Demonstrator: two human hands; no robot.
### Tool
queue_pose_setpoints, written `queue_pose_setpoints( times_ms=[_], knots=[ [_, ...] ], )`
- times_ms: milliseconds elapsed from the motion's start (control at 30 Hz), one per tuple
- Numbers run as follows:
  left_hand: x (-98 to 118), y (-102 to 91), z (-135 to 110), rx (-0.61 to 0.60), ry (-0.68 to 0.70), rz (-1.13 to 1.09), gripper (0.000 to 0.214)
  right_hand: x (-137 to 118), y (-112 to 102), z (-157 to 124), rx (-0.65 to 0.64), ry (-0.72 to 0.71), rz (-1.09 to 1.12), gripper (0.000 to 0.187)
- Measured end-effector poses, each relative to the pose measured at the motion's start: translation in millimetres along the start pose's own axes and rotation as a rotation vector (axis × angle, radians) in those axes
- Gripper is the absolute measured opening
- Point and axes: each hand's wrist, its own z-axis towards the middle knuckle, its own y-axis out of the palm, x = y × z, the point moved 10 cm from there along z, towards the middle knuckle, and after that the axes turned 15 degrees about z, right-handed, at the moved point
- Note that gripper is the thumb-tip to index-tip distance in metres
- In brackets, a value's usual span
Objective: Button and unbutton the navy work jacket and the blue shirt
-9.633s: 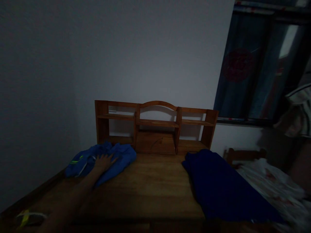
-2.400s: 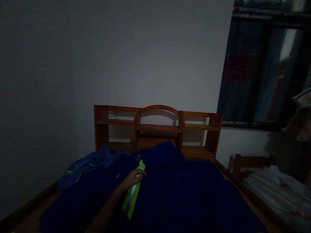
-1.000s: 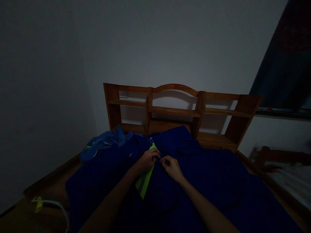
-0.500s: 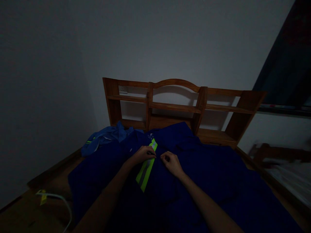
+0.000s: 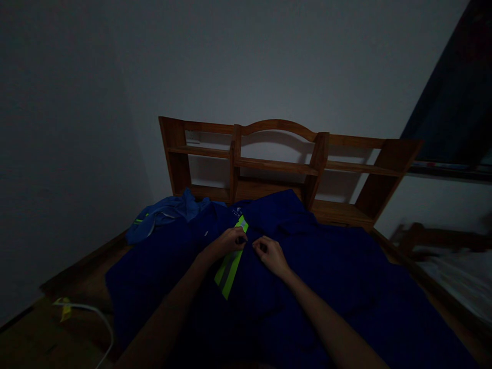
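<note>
A dark blue work jacket lies spread over the wooden desk. A yellow-green reflective strip runs down its front. My left hand is closed in a pinch on the jacket's front edge at the top of that strip. My right hand is closed in a pinch on the fabric just to the right, a few centimetres from the left hand. What the fingertips grip is too dark and small to name beyond the jacket's cloth.
A lighter blue garment is bunched at the back left. A wooden shelf unit stands against the wall behind. A white cable with a yellow tag lies at the front left. A wooden chair back and pale bedding are at the right.
Over the last second both hands stay pinched at the jacket front and have shifted slightly up in the picture. Earlier only the left hand was on the strip; the right hand joined.
</note>
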Motion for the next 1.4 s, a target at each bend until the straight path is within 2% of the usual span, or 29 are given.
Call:
queue_pose_setpoints(
  times_ms=[100, 267, 333, 600, 1000, 1400],
  knots=[
    [-5.8, -1.1, -3.2, -0.014, -0.034, -0.073, 0.019, -0.3, -1.3, -0.2, 0.009, 0.008, -0.014, 0.017],
    [-16.1, 11.1, -8.3, -0.13, -0.053, -0.231, 0.018, -1.0, -1.9, -1.1, 0.01, 0.014, -0.038, 0.016],
    [-18.4, 13.8, -8.6, -0.138, -0.048, -0.256, 0.019, -0.4, -1.1, -1.0, 0.001, 0.023, -0.041, 0.016],
    [-11.3, 26.3, -9.0, -0.18, 0.058, -0.244, 0.028, 0.3, 1.4, -1.1, -0.019, 0.011, -0.065, 0.017],
    [-5.6, 22.9, -8.2, -0.178, 0.047, -0.195, 0.033, -1.8, 1.0, -1.5, -0.007, -0.008, -0.077, 0.015],
    [-11.7, 20.0, -7.7, -0.142, -0.049, -0.214, 0.025, -2.6, -2.0, -1.7, 0.006, -0.004, -0.071, 0.016]
  ],
)
